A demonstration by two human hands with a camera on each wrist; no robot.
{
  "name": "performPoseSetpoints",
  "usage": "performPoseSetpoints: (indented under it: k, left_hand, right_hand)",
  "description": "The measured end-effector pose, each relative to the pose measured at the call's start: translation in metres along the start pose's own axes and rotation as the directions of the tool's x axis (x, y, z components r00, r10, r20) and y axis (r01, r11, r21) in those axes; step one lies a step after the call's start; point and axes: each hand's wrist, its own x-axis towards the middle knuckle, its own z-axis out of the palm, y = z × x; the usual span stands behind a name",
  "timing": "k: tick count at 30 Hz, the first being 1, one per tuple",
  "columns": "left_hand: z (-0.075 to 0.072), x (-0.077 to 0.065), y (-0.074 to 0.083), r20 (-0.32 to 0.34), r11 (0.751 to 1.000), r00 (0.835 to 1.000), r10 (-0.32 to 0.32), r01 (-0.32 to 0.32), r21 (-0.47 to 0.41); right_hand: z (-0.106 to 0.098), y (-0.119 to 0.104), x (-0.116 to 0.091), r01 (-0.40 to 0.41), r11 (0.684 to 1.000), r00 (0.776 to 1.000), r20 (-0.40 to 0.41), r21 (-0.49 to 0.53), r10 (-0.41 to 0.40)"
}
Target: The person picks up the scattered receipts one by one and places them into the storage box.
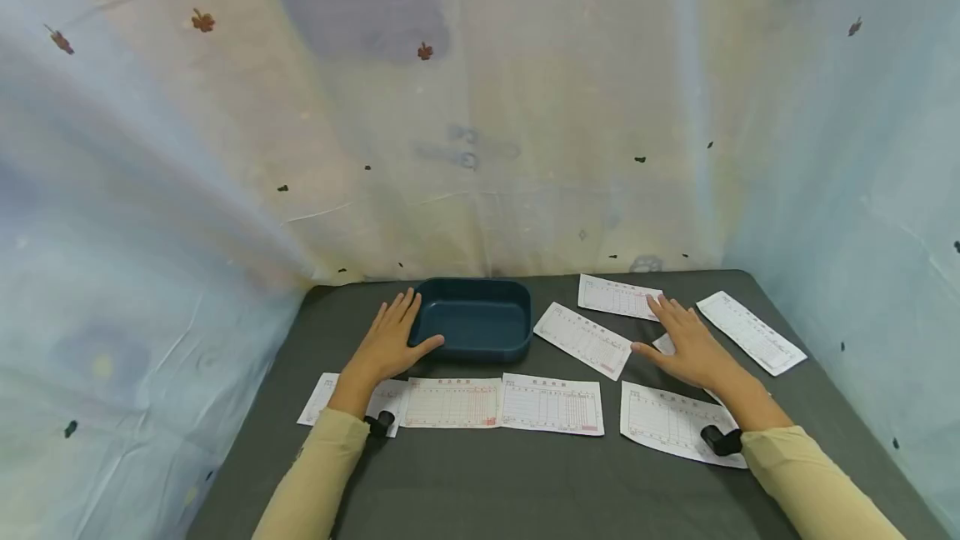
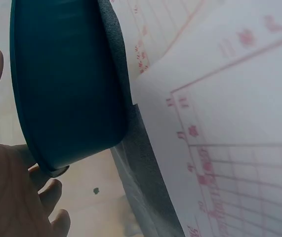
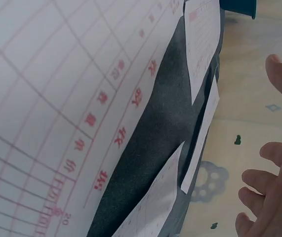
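Note:
A dark teal rectangular tub (image 1: 472,354) stands at the back of the table. Beside its left end is my left hand (image 1: 393,340), fingers extended and thumb pointing toward the tub's front. In the left wrist view the fingers lie near the tub's (image 2: 66,89) rim; whether they touch it I cannot tell. Over the scattered printed receipt slips on the right, my right hand (image 1: 688,348) is spread and holds nothing. Partly hidden beneath it is one slip (image 1: 663,345). A slip (image 1: 583,340) lies left of its thumb, and another slip (image 1: 617,297) lies beyond its fingertips.
Along the front, a receipt slip (image 1: 453,403) and another slip (image 1: 552,405) lie side by side. My left forearm partly covers a slip (image 1: 318,400). A larger slip (image 1: 675,425) is under my right wrist. Patterned curtains (image 1: 480,123) surround the grey table (image 1: 480,482).

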Motion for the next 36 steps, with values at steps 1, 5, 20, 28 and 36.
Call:
performPoseSetpoints:
  k: [1, 5, 20, 28, 36]
  left_hand:
    - [0.000, 0.001, 0.000, 0.003, 1.000, 1.000, -0.005, 0.005, 0.005]
    - [-0.001, 0.006, 0.000, 0.022, 1.000, 1.000, -0.018, 0.018, 0.003]
    - [0.002, 0.016, -0.004, 0.075, 0.998, 0.997, -0.032, 0.035, -0.042]
    - [-0.002, 0.021, -0.001, 0.096, 0.999, 0.995, -0.025, 0.028, -0.033]
    - [0.001, 0.024, -0.001, 0.093, 0.999, 0.995, -0.035, 0.038, -0.038]
  right_hand:
    - [-0.001, 0.001, 0.002, 0.003, 1.000, 1.000, 0.006, 0.009, -0.003]
    - [-0.005, 0.003, 0.008, -0.017, 1.000, 0.999, 0.033, 0.024, 0.017]
    - [-0.001, 0.022, 0.031, -0.091, 0.996, 0.993, 0.075, 0.024, 0.089]
    - [0.005, 0.034, 0.042, -0.130, 0.991, 0.988, 0.084, 0.015, 0.128]
    - [0.013, 0.044, 0.051, -0.201, 0.980, 0.979, 0.041, -0.001, 0.201]
